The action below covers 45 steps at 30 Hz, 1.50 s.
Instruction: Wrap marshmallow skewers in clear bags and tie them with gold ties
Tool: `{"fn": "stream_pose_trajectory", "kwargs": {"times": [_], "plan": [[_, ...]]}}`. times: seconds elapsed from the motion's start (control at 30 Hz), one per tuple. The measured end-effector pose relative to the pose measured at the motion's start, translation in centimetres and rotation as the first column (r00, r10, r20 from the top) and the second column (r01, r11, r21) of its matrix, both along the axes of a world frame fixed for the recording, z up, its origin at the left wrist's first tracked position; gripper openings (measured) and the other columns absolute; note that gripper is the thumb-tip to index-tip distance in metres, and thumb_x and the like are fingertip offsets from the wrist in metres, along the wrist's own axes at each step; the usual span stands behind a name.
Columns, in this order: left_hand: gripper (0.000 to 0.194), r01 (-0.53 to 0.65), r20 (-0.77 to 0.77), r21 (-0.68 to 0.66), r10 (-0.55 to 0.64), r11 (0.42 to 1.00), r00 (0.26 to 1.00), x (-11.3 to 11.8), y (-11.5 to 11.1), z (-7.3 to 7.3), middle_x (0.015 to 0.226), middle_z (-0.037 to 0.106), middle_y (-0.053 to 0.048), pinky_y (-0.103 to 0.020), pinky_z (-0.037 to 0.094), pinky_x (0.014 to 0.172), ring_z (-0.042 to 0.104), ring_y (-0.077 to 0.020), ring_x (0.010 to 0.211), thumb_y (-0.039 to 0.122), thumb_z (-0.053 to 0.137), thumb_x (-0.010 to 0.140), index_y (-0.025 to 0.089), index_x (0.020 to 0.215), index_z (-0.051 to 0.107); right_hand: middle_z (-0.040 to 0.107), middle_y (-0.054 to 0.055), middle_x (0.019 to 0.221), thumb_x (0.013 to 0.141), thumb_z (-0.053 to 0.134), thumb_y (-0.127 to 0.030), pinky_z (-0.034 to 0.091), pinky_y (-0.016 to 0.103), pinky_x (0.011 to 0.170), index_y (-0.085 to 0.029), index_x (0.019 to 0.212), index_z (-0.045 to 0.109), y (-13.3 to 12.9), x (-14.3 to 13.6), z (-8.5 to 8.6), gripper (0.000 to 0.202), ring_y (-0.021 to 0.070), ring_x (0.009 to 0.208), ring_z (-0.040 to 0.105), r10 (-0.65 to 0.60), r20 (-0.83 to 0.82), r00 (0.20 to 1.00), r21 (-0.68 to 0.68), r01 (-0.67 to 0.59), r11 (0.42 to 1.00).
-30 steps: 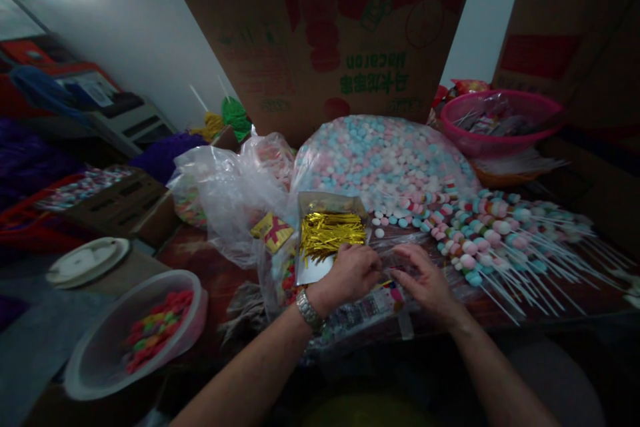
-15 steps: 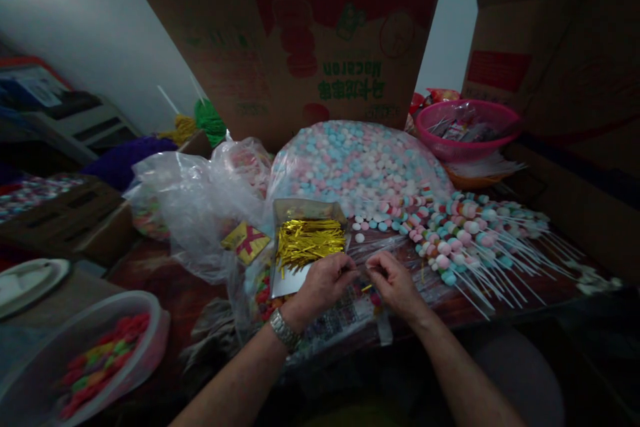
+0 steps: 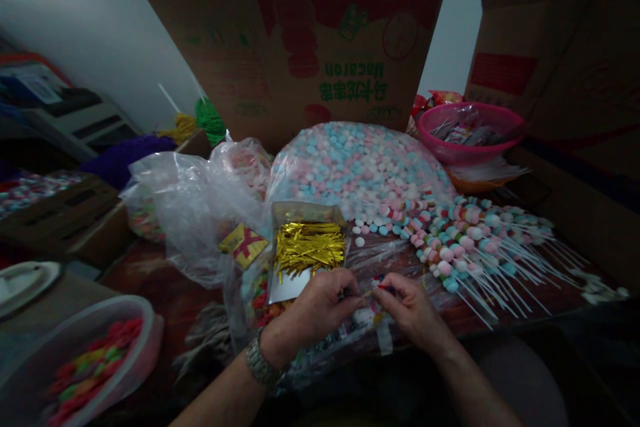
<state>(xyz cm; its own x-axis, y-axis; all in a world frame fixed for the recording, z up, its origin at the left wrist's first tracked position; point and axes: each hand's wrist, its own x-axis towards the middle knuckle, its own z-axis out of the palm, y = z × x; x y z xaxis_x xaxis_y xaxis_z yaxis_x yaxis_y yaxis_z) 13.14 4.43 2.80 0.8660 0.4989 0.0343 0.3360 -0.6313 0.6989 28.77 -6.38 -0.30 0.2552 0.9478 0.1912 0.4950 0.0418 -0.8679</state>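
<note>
My left hand point(image 3: 327, 300), with a metal watch on its wrist, is closed in a pinch, its fingertips close to those of my right hand. My right hand point(image 3: 413, 307) pinches a small red-and-blue piece point(image 3: 383, 285), mostly covered by the fingers. What the left fingertips hold is too small to make out. Just behind the left hand, an open box point(image 3: 275, 280) holds gold twist ties point(image 3: 310, 243). Under both hands lies clear printed plastic point(image 3: 385, 337). Skewers of pastel candy point(image 3: 465, 240) on white sticks are piled right of the right hand.
A big clear bag of pastel candies point(image 3: 360, 160) sits behind, below a tall cardboard box point(image 3: 220, 67). At back right stands a pink basket point(image 3: 475, 153). Left are a crumpled clear bag point(image 3: 185, 207) and a plastic tub point(image 3: 145, 353) of colourful pieces.
Both hands have come lower and the fingertips are closer together. A small red-and-blue piece now shows at the right fingertips. The view has shifted slightly.
</note>
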Motion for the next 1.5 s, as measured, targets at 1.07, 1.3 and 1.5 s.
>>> {"fn": "stream_pose_trajectory", "kwargs": {"times": [1.07, 1.3, 1.5], "plan": [[0.023, -0.008, 0.165, 0.365, -0.056, 0.931, 0.985, -1.8, -1.3, -3.6, 0.072, 0.061, -0.005, -0.027, 0.041, 0.063, 0.056, -0.0156, 0.068, 0.025, 0.036, 0.091, 0.017, 0.085, 0.057, 0.050, 0.002, 0.056, 0.089, 0.038, -0.038, 0.037, 0.025, 0.054, -0.018, 0.056, 0.049, -2.8, 4.6, -0.3, 0.041, 0.0153, 0.057, 0.047, -0.462, 0.389, 0.797, 0.079, 0.470, 0.879], [0.018, 0.048, 0.178, 0.348, -0.117, 0.936, 0.977, -2.4, 0.2, -1.9, 0.084, 0.065, -0.004, -0.034, 0.035, 0.075, 0.053, -0.0174, 0.079, 0.022, 0.040, 0.090, 0.019, 0.091, 0.057, 0.064, 0.017, 0.090, 0.084, 0.036, -0.010, 0.045, 0.041, 0.060, -0.014, 0.085, 0.066, -4.6, 11.4, -0.2, 0.031, 0.0317, 0.082, 0.059, -0.085, 0.948, 0.306, -0.133, 0.625, 0.769], [0.021, 0.041, 0.172, 0.389, -0.116, 0.920, 0.978, -3.0, 1.0, -1.2, 0.087, 0.067, -0.005, -0.036, 0.035, 0.076, 0.055, -0.0181, 0.079, 0.022, 0.039, 0.089, 0.018, 0.093, 0.059, 0.070, 0.010, 0.097, 0.084, 0.041, -0.021, 0.054, 0.032, 0.075, -0.017, 0.098, 0.067, -8.6, 12.2, 0.8, 0.030, 0.0239, 0.088, 0.065, -0.254, 0.780, 0.572, 0.000, 0.406, 0.914]]}}
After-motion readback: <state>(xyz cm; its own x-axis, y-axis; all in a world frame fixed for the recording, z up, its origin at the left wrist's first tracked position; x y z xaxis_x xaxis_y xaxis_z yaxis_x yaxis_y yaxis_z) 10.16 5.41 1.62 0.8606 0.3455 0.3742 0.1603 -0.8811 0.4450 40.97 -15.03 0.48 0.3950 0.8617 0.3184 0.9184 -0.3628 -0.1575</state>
